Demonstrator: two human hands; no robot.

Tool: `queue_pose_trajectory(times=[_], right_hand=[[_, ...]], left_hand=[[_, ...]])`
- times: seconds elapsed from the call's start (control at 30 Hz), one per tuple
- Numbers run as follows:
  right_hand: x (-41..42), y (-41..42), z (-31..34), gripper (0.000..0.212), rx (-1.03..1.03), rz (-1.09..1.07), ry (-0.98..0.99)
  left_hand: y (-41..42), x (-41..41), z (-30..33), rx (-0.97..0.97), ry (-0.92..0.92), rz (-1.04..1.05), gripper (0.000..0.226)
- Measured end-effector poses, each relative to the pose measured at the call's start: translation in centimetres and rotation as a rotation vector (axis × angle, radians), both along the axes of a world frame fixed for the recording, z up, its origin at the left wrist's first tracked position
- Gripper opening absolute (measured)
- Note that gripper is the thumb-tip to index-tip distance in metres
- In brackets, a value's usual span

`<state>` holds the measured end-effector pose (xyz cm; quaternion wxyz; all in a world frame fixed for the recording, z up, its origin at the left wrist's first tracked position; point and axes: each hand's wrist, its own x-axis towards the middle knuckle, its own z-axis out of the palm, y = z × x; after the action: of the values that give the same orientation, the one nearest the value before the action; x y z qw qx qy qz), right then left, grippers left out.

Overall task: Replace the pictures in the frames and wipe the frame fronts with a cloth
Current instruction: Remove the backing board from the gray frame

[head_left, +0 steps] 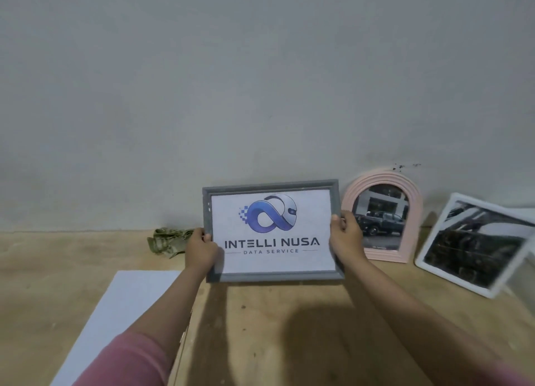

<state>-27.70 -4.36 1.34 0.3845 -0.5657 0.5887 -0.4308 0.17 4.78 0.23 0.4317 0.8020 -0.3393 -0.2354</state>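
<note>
A: Head view: your left hand (200,248) grips the left edge of the grey frame (272,275), thumb on the front, fingers curled behind. Your right hand (346,236) does the same on the right edge, thumb laid over the front rim.

B: And where is the frame itself?

A: You hold it upright and facing you, in front of the grey wall (260,81), at the back of the wooden worktop (289,327). I cannot tell whether its bottom edge rests on the wood. The picture (272,232) inside shows a blue looped logo above the words "INTELLI NUSA DATA SERVICE".

B: What else is around it?

A: Just right of your right hand, a pink arched frame (382,212) leans on the wall with a photo of a dark pickup in it. Further right, a white frame (474,243) stands tilted with a dark photo that is too blurred to read. Behind your left hand lies a crumpled greenish cloth (168,241), near the wall. A blank white sheet (124,313) lies flat on the worktop under your left forearm, which wears a pink sleeve (130,362).
</note>
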Motion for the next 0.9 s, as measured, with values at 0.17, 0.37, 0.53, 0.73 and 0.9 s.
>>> queue_pose_trajectory(times=[0.17, 0.37, 0.53, 0.73, 0.9], right_hand=[[-2.9, 5.2, 3.6, 0.012, -0.006, 0.008, -0.073], [-4.6, 12.1, 10.1, 0.011, -0.141, -0.046, -0.013], [-4.4, 16.4, 14.4, 0.007, -0.359, -0.088, 0.155], [-3.8, 18.9, 13.5, 0.011, -0.495, -0.059, 0.236], [-4.0, 19.7, 11.9, 0.017, -0.522, 0.039, 0.201]], left_hand=[[3.1, -1.4, 1.0, 0.215, -0.045, -0.192, 0.021], [4.7, -8.5, 7.6, 0.135, -0.042, -0.281, 0.043], [6.8, -15.6, 16.7, -0.145, 0.160, -0.458, 0.049], [7.5, -20.2, 20.9, -0.097, 0.155, -0.472, 0.064], [7.2, -21.7, 20.2, -0.039, -0.019, -0.378, 0.027]])
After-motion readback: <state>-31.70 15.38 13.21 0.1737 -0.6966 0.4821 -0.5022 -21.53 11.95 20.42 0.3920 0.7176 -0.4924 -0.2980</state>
